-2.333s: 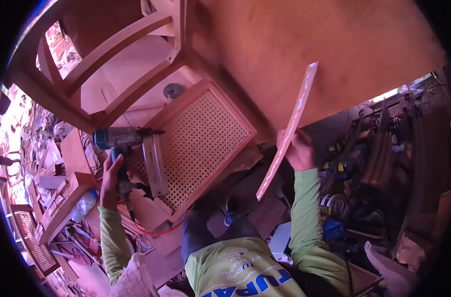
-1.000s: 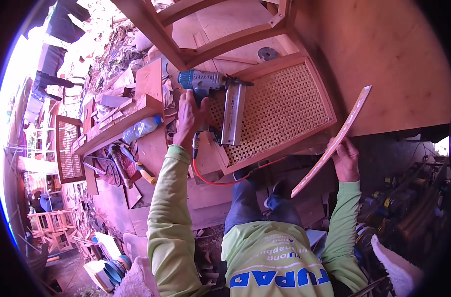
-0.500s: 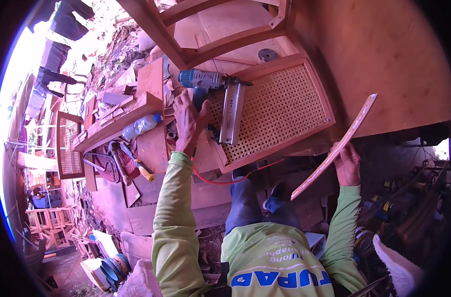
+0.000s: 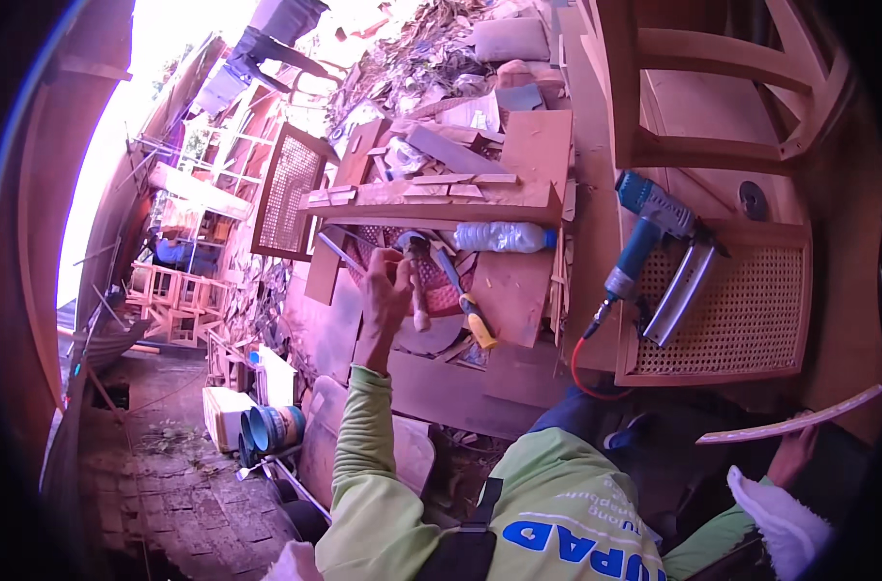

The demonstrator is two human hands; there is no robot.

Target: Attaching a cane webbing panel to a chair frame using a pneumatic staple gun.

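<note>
My left hand [image 4: 385,298] is over the tools on the bench, its bent fingers apart beside the handle of a hammer [image 4: 420,305]. It does not visibly grip the hammer. Close by lies a tool with a yellow-ended handle [image 4: 477,324]. At the far right my right hand [image 4: 794,457] is closed on a thin, curved wooden strip [image 4: 788,424] with a pale line along its face. A teal nail gun [image 4: 644,247], its red hose attached, rests on a cane-webbed wooden panel [image 4: 741,310] between the hands, touched by neither.
A water bottle [image 4: 504,236] lies against a thick wooden beam [image 4: 441,209] with offcuts on it. A wooden chair frame [image 4: 712,150] stands at the upper right, near a dark disc [image 4: 752,199]. Blue buckets [image 4: 274,427] are on the floor at lower left.
My left hand has moved from beside the nail gun to the hammer. The view has swung left, so the panel and nail gun appear farther right. My right hand still holds the strip.
</note>
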